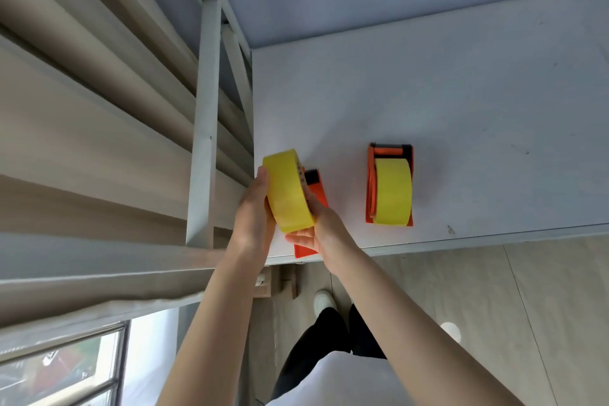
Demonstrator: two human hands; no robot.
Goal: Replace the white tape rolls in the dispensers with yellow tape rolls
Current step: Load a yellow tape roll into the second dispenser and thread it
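Note:
A yellow tape roll [286,189] is held on edge near the table's front left corner. My left hand [255,212] grips its left face, and my right hand [321,229] presses against its right side. Under and behind the roll lies an orange dispenser [318,189], mostly hidden by the roll and my right hand; its black toothed end shows at the far side. To the right, a second orange dispenser [371,175] rests on the table with a yellow tape roll [393,191] seated in it. No white roll is in view.
The white table [461,92] meets a wall at the back. Its front edge runs just below the dispensers. A white metal frame post [204,122] stands just left of the table's edge. Beige curtains hang at the left. My legs and shoes show on the floor below.

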